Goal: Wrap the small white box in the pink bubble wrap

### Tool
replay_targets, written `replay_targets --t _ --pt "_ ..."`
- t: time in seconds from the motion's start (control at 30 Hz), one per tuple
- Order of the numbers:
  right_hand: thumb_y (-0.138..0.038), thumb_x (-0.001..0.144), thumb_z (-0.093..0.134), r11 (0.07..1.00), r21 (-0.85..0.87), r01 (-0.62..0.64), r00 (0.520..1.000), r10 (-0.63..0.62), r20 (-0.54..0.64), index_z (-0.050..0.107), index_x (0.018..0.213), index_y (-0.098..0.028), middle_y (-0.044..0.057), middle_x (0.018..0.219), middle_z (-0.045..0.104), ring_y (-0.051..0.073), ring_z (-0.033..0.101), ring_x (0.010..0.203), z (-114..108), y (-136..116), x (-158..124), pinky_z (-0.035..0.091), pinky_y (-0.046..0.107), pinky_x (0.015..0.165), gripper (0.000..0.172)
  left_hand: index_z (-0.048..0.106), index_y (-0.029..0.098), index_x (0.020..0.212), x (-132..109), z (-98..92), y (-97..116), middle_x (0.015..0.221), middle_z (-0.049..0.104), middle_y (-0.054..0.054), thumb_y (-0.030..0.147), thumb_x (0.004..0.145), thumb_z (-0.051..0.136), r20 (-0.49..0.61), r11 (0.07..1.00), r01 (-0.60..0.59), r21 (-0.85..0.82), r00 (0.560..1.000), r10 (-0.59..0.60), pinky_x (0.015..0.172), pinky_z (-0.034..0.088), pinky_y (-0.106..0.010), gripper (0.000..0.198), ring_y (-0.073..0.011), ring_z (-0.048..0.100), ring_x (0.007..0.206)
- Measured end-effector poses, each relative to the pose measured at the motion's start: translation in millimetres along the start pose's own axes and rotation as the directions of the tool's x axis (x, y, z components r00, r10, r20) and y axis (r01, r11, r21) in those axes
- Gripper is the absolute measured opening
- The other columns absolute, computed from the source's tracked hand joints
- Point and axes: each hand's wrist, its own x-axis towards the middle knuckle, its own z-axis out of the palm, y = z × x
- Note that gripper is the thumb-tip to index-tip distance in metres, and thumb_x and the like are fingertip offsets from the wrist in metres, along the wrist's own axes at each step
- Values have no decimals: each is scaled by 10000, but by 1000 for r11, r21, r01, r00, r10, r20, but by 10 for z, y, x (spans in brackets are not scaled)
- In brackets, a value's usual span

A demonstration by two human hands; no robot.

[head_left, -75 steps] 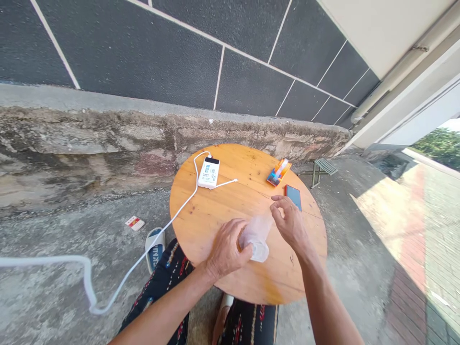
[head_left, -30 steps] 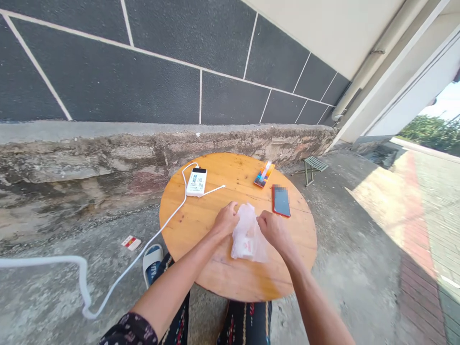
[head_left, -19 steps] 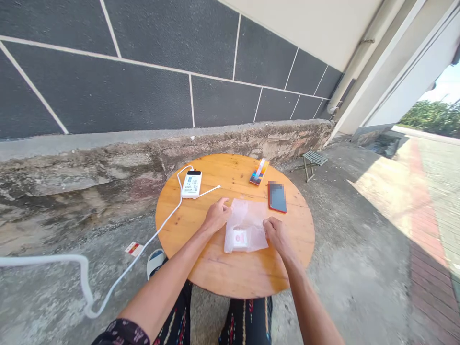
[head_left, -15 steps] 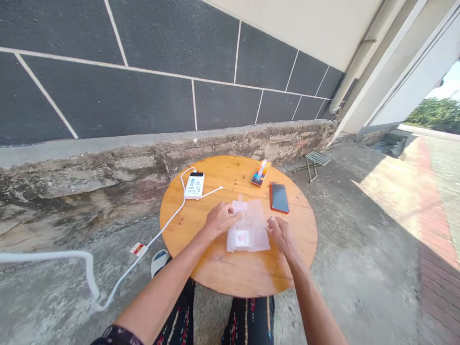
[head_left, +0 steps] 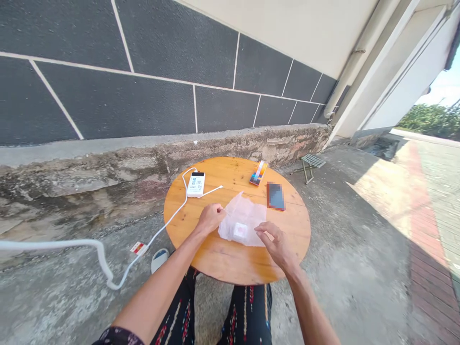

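Note:
A sheet of pinkish, see-through bubble wrap [head_left: 246, 210] lies spread on the round wooden table [head_left: 223, 266]. Under or within its near part shows a small white box [head_left: 240, 231] with a pink mark; I cannot tell which. My left hand [head_left: 210, 218] is closed, its thumb and fingertips pinching the wrap's left edge. Over at the right edge, my right hand [head_left: 276, 243] has thumb and fingers apart, the fingertips at or just touching the wrap.
Toward the back left stands a white power strip [head_left: 196, 185] with a white cable [head_left: 168, 221] running off the table to the ground. A phone [head_left: 276, 196] and a roll of tape on a colourful box [head_left: 258, 173] are at the back right. A folding stool [head_left: 312, 163] stands beyond.
My left hand has drawn back left and pulled the wrap's left side outward, so the sheet is skewed and wider. My right hand has moved nearer the wrap with its fingers opened.

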Motion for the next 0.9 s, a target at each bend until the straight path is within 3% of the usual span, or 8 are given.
replay_targets --t 0.2,0.3,0.37,0.4,0.5,0.6,0.73,0.9 --pt "-235 892 466 980 -103 169 972 -149 183 653 929 -251 66 1079 650 230 547 1091 12 -163 -404 426 433 899 192 624 168 674 1 64 -256 655 647 -8 264 772 483 -13 997 45 -56 999 -46 571 390 -220 197 -148 585 651" --pt "-227 866 487 951 -197 238 920 -156 358 664 954 -263 47 1126 643 259 488 1178 39 -364 -548 383 463 934 201 637 167 918 -74 31 -195 902 678 -49 256 783 493 -92 997 49 -65 994 -55 707 439 -256 217 -181 606 830" --pt "-258 852 516 944 -225 242 903 -134 409 667 978 -267 40 1166 629 272 465 1202 49 -496 -612 353 477 962 197 573 178 1109 -188 -26 -83 1131 619 -73 253 796 490 -175 998 -44 -54 984 34 859 419 -297 332 -199 561 1016" --pt "-274 854 520 944 -230 235 901 -123 417 671 974 -271 34 1171 627 274 460 1208 48 -547 -635 338 481 975 192 562 183 1133 -261 -59 -21 1170 600 -76 247 799 489 -215 982 -190 -22 960 181 909 395 -315 348 -209 533 1076" --pt "-291 887 489 955 -207 211 893 -102 439 681 920 -279 21 1064 669 260 482 1186 15 -597 -660 333 462 981 195 635 236 946 -491 -156 118 992 667 -27 256 781 526 39 858 -509 72 861 508 881 376 -329 199 -209 580 960" --pt "-289 912 452 968 -209 138 931 -55 360 671 926 -248 44 963 689 236 564 1060 -19 -503 -574 396 413 919 223 630 225 742 -641 -225 109 734 669 -8 242 734 553 301 831 -521 193 838 455 801 363 -341 79 -202 606 737" --pt "-278 860 514 936 -350 34 986 27 167 601 1119 -190 111 1183 598 257 537 1090 89 -354 -270 417 426 918 287 612 223 757 -666 -241 -32 779 669 -21 228 712 541 338 837 -465 290 867 365 760 349 -334 85 -227 609 788" --pt "-180 753 571 907 -408 105 976 -15 219 458 1298 -186 119 1270 534 257 487 1168 337 -286 78 394 429 964 556 593 213 798 -615 -146 -110 829 660 -37 219 721 523 321 840 -450 304 878 355 708 357 -313 104 -229 602 832"
